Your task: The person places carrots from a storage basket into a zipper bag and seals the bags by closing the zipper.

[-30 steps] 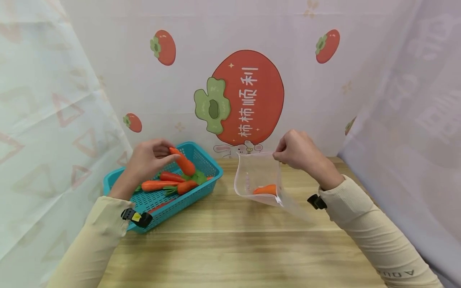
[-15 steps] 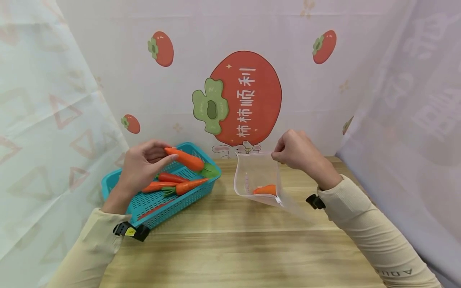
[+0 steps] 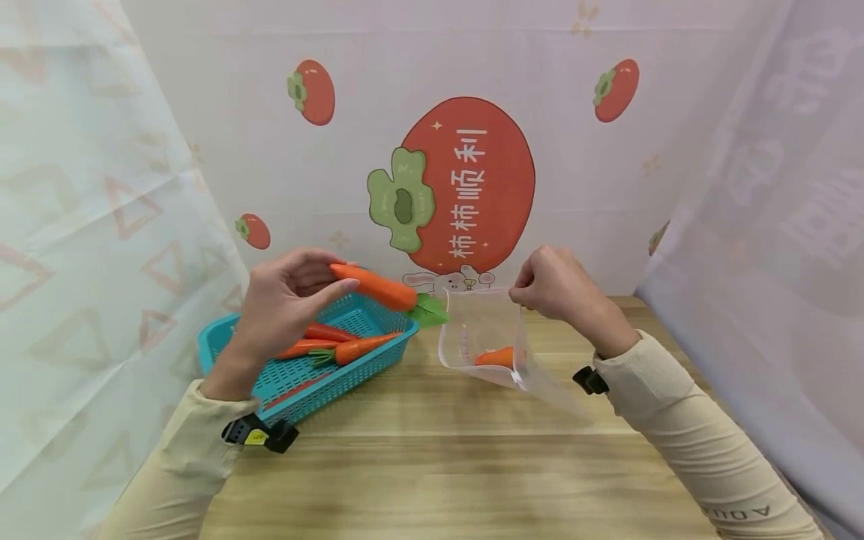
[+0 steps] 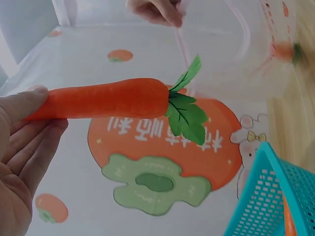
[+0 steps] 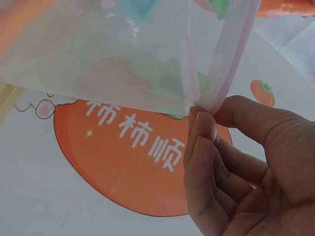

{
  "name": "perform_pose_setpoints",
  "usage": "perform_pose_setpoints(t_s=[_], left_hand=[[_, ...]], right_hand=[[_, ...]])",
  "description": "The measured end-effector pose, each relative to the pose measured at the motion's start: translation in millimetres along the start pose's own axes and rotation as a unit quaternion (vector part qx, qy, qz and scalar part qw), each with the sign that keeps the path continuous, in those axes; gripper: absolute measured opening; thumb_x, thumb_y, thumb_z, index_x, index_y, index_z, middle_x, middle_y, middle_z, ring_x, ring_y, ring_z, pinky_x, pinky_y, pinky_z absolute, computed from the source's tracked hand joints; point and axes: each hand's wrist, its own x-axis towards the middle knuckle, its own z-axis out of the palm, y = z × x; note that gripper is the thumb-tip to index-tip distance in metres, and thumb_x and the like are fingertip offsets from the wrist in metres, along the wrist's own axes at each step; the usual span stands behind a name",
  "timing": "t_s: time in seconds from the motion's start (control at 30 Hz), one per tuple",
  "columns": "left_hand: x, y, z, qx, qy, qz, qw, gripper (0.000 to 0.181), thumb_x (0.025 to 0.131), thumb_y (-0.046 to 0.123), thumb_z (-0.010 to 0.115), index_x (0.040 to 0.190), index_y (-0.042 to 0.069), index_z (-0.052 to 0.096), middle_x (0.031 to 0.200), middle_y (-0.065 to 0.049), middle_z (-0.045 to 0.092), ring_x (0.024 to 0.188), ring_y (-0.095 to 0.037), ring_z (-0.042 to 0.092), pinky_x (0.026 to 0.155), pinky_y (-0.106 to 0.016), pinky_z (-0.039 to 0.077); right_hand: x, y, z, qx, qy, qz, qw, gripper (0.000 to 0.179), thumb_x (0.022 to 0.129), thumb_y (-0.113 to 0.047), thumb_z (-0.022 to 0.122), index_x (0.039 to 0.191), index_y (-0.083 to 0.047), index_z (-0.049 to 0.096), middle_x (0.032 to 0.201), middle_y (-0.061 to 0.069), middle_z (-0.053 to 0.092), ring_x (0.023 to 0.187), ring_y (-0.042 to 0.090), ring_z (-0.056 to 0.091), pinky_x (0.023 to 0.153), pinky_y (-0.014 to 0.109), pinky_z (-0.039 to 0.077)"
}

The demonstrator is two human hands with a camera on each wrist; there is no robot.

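An orange carrot with green leaves is pinched near its thin end between the thumb and fingers of my left hand. In the left wrist view the carrot lies nearly level, its leaves pointing away from the hand. The leafy end has reached the near side of a clear zip bag's mouth; whether they touch I cannot tell. My right hand pinches the upper right edge of that bag, also plain in the right wrist view, where fingers and thumb grip the bag's rim. One carrot lies inside the bag.
A turquoise slotted basket stands at the left beneath my left hand, holding several carrots. The wooden table spreads in front. A white cloth with printed persimmons hangs behind, and cloth walls flank both sides.
My left hand has lifted the carrot out of the basket and carried it right, turning it from steeply tilted to nearer level. The right hand and bag have hardly moved.
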Motion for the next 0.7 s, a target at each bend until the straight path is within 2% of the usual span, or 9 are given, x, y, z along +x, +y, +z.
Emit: perform_pose_setpoints(t_s=[0.1, 0.17, 0.43, 0.7], left_hand=[[4.2, 9.0, 7.3, -0.003, -0.008, 0.018, 0.9998, 0.029, 0.088, -0.006, 0.081, 0.115, 0.001, 0.075, 0.107, -0.012, 0.080, 0.094, -0.008, 0.079, 0.087, -0.024, 0.063], [7.0, 13.3, 12.3, -0.004, -0.016, 0.028, 0.9995, 0.031, 0.087, -0.006, 0.082, 0.116, 0.001, 0.075, 0.108, -0.016, 0.080, 0.094, -0.008, 0.079, 0.087, -0.025, 0.064], [14.2, 22.6, 33.2, 0.005, -0.054, 0.032, 0.9980, 0.033, 0.088, 0.000, 0.083, 0.120, 0.002, 0.073, 0.111, -0.012, 0.080, 0.096, -0.010, 0.080, 0.089, -0.023, 0.063], [15.7, 20.0, 53.0, -0.023, -0.084, 0.040, 0.9954, 0.031, 0.090, 0.001, 0.082, 0.119, 0.000, 0.072, 0.112, -0.012, 0.080, 0.096, -0.016, 0.080, 0.088, -0.027, 0.064]], right_hand=[[0.7, 0.1, 1.3, 0.002, 0.001, -0.003, 1.0000, 0.017, 0.090, -0.009, 0.074, 0.076, -0.007, 0.083, 0.067, 0.005, 0.074, 0.058, 0.016, 0.063, 0.053, 0.028, 0.047], [1.2, -0.2, 1.9, 0.002, 0.001, -0.003, 1.0000, 0.017, 0.090, -0.009, 0.074, 0.076, -0.007, 0.083, 0.067, 0.005, 0.074, 0.058, 0.016, 0.063, 0.052, 0.028, 0.047], [1.7, -1.7, 1.8, 0.002, -0.002, 0.000, 1.0000, 0.016, 0.091, -0.009, 0.074, 0.078, -0.005, 0.083, 0.064, 0.001, 0.072, 0.059, 0.016, 0.063, 0.053, 0.028, 0.047], [2.3, -1.4, 2.1, 0.004, -0.004, 0.001, 1.0000, 0.016, 0.090, -0.009, 0.074, 0.078, -0.005, 0.083, 0.064, 0.002, 0.072, 0.058, 0.016, 0.063, 0.052, 0.027, 0.046]])
